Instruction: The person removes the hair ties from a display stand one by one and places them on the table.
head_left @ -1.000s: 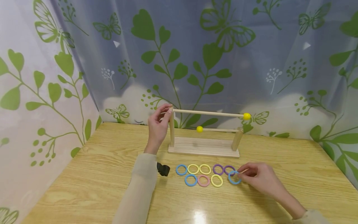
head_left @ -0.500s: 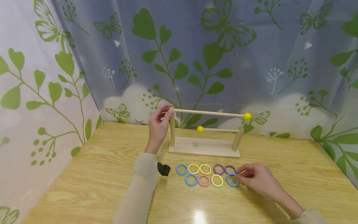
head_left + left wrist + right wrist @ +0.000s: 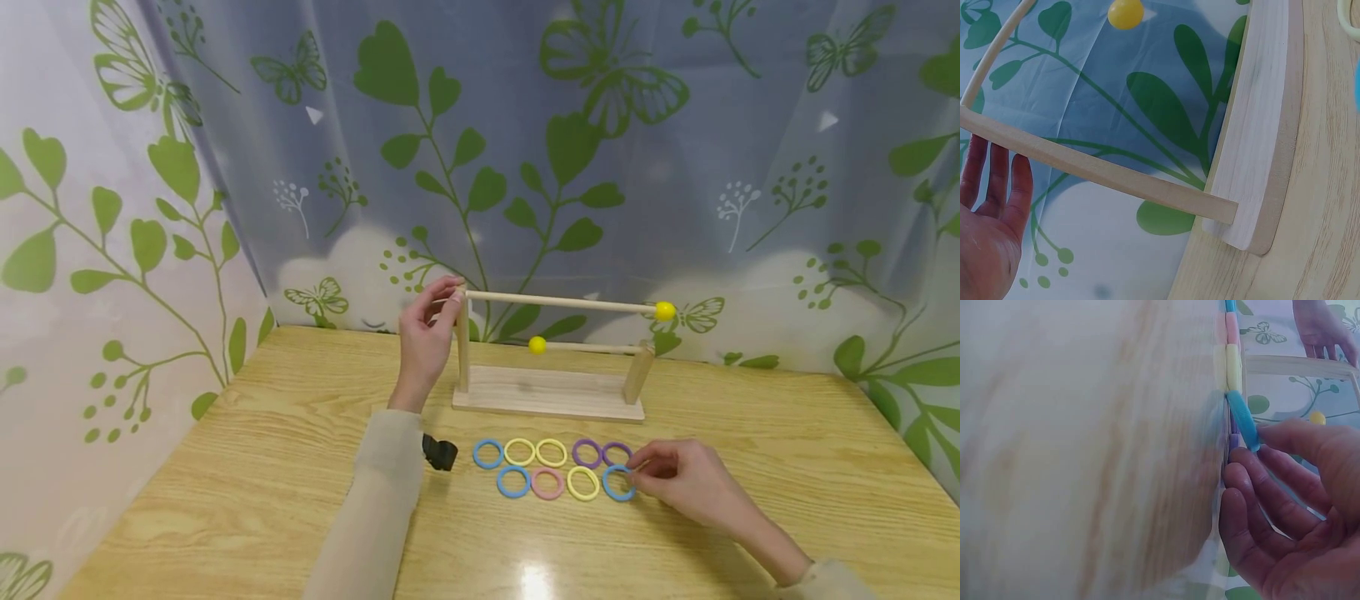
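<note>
My left hand grips the top of the taller left post of a wooden rack. In the left wrist view its fingers lie behind that post. Down at the right end of the ring rows, my right hand pinches a blue ring between thumb and fingertips. The right wrist view shows this ring tilted, one edge low at the table and the pinched edge raised. Beside it lie a yellow ring and two purple rings.
Further left lie two blue rings, two yellow rings and a pink ring. The rack's base stands behind the rows. Its upper rod and lower rod each end in a yellow ball. A black clip is by the left sleeve.
My right hand has moved slightly left with the blue ring, bringing it closer to the yellow ring and in line with the front row. My left hand stays at the post.
</note>
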{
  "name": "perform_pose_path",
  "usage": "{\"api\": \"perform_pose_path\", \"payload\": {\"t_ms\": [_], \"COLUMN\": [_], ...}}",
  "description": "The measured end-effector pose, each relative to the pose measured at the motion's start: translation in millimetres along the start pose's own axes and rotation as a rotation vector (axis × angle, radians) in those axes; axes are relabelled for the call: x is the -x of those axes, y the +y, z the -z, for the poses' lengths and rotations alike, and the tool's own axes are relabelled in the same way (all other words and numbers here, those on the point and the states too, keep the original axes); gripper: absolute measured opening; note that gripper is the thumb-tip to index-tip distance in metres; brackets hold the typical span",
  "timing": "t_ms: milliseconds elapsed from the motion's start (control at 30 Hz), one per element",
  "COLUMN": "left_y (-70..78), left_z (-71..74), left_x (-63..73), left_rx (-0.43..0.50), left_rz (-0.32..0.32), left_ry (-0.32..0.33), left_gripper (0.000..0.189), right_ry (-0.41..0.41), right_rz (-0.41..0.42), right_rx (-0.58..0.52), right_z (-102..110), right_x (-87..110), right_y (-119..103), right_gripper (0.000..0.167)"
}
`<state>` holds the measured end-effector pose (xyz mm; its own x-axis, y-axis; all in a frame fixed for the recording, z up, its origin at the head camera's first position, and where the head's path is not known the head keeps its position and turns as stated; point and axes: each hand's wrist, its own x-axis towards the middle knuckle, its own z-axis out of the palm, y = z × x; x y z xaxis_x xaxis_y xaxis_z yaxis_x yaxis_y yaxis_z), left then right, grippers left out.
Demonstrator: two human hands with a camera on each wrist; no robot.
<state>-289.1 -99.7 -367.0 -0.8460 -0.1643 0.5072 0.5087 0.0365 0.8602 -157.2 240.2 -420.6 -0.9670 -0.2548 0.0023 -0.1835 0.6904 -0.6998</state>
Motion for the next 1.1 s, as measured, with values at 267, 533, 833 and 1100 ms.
{"api": "perform_pose_path", "payload": {"t_ms": [267,533,833,1100], "left_y": [27.2,-0.1,-2.3,2.5], "left_z": [-0.3,-0.3,7.5,18.1], "left_x": [7.5,-0.2,2.3,12.6], "left_rx": [0.005,-0.008,-0.042,-0.104], "left_rz": [-0.005,0.007,-0.006,-0.018], "left_ry": [-0.01,-0.014,-0.042,-0.074], "left_gripper": [0.026,0.026,0.029,0.03], "right_ry": [-0.002,-0.002,0.022,0.174], "right_rz": [0.019,0.045,0.019,0.094], "right_rx": [0.016,0.012,0.052,0.121], "right_z": [-1,-1,0,8], "right_x": [-0.3,1.0,0.5,-1.0], "right_y": [0,0,0,-1], "right_gripper": [0.012,0.012,0.01,0.013]}}
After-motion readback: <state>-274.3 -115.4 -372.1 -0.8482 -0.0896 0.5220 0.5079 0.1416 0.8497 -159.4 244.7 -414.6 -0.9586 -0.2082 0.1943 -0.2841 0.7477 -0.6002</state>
